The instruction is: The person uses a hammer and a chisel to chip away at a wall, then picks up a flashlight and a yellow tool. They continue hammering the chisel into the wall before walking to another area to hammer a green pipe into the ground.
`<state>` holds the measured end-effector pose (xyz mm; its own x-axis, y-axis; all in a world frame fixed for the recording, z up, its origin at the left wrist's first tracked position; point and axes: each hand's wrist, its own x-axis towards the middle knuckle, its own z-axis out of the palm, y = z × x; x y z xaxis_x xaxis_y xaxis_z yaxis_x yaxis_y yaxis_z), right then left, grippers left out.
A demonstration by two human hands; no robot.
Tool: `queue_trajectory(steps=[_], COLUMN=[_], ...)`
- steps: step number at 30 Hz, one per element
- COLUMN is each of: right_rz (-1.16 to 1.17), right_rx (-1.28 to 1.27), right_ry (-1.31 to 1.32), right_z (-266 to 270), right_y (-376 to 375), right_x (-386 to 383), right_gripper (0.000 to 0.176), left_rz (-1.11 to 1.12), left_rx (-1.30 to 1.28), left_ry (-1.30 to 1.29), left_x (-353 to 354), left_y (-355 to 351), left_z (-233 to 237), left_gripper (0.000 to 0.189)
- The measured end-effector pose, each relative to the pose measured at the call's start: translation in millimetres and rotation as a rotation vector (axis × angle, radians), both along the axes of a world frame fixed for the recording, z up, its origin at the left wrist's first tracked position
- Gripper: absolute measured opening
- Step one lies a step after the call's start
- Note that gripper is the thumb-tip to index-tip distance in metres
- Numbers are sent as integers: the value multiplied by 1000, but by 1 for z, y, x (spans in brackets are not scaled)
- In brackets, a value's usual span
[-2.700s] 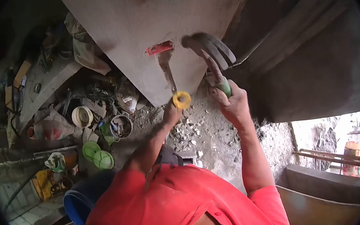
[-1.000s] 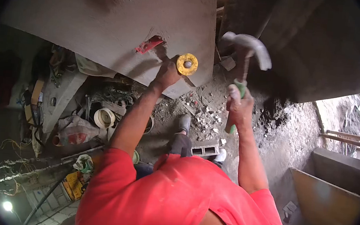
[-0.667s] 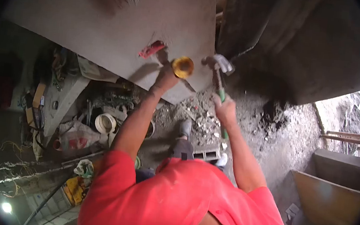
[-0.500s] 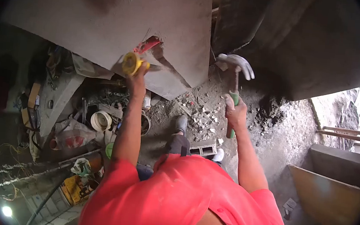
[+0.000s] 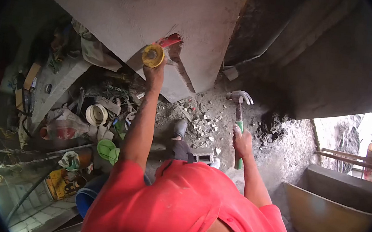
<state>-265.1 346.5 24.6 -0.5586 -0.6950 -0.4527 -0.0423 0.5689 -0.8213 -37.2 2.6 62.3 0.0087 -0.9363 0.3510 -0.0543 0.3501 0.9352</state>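
My left hand [image 5: 154, 75] is wrapped round a chisel with a round yellow guard [image 5: 153, 56], held up against the grey wall panel [image 5: 191, 13]. Beside the guard, a red piece [image 5: 171, 40] shows at a broken-out hole in the panel, and a dark groove [image 5: 184, 71] runs down from it. Whether the chisel's tip touches the panel is hidden behind the guard. Gripped in my right hand [image 5: 242, 144] is a claw hammer [image 5: 240, 104] with a green handle, its head up and apart from the chisel.
Rubble [image 5: 203, 124] covers the floor ahead of my feet, by a hollow block [image 5: 203, 155]. To the left are a white bucket [image 5: 96, 114], green bowls [image 5: 106, 149], a blue barrel [image 5: 86, 198] and a yellow tool case [image 5: 57, 183]. A large trough [image 5: 327, 210] stands at right.
The hammer has dropped lower and its head is less blurred. The guard now faces me more squarely. The view has shifted, bringing the blue barrel into sight.
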Motion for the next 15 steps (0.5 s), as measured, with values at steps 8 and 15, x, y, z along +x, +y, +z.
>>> queue_trajectory(steps=[8,15], right_rz=[77,164], right_rx=[49,-65], right_ry=[66,168], right_z=[35,37], right_y=[-15,-18], right_x=[-6,-6], right_gripper=[49,52], left_rz=[124,-52], left_rx=[-130,-103], left_ry=[-74,16], left_x=[-30,-49], left_y=[15,40], left_z=[-26,-66], left_gripper=[21,36])
